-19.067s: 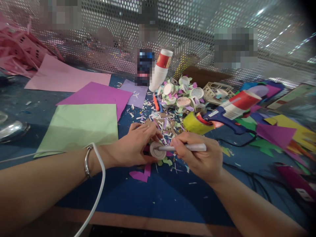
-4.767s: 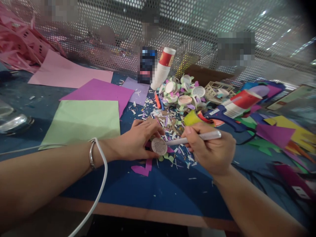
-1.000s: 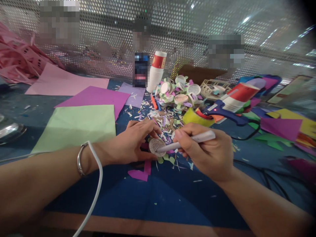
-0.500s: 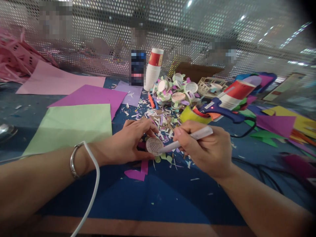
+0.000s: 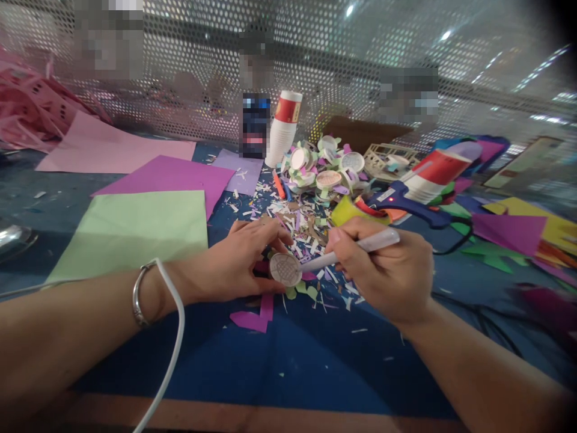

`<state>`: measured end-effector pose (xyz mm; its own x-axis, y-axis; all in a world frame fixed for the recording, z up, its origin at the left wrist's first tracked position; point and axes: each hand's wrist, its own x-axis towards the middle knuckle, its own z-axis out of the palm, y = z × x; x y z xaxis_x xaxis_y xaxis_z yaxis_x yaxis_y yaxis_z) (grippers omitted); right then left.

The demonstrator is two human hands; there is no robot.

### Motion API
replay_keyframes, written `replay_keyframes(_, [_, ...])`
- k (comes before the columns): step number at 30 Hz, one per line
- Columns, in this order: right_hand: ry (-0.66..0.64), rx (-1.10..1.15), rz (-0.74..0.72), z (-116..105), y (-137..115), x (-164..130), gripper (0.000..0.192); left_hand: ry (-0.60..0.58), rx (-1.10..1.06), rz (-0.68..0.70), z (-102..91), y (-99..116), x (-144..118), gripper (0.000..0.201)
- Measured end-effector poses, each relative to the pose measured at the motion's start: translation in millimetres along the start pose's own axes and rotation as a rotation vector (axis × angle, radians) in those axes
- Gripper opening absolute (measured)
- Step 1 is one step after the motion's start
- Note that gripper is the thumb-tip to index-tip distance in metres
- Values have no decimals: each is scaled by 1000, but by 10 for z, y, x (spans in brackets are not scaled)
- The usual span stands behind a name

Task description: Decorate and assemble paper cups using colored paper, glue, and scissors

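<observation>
In the head view, my left hand (image 5: 246, 258) curls its thumb and fingers around a small round white paper piece (image 5: 285, 269). Criss-cross lines mark its upturned face, which looks like a cup bottom. A whitish pen (image 5: 351, 249) is gripped in my right hand (image 5: 385, 270), its tip at the right edge of the round piece. Green paper bits (image 5: 301, 290) lie just under that edge, and a purple paper strip (image 5: 252, 320) is below my left hand. Cut paper scraps (image 5: 297, 210) are strewn behind both hands.
Behind the scraps are a pile of similar round pieces (image 5: 328, 178) and a leaning stack of paper cups (image 5: 283, 129). At right, a blue glue gun (image 5: 406, 201) rests by a yellow tape roll (image 5: 345, 211). Green paper (image 5: 135, 228) lies left; a white cord (image 5: 174, 337) crosses my left wrist.
The pen tip has shifted from the lower right of the round piece's face to its right edge. My left hand keeps its hold; the whole view has shifted slightly.
</observation>
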<state>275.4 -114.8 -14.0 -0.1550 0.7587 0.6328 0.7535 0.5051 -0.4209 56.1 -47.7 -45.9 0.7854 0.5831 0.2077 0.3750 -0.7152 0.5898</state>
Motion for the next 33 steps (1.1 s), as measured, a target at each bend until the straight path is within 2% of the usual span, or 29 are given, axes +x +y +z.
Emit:
replay_keyframes(12, [58, -12, -71, 57, 58, 2, 33, -8, 12, -7, -6, 22, 2, 49])
replay_keyframes(16, [37, -25, -92, 67, 66, 12, 33, -4, 17, -21, -15, 42, 3, 47])
replay_keyframes(33, [9, 30, -59, 87, 77, 10, 31, -16, -9, -34, -21, 50, 7, 47])
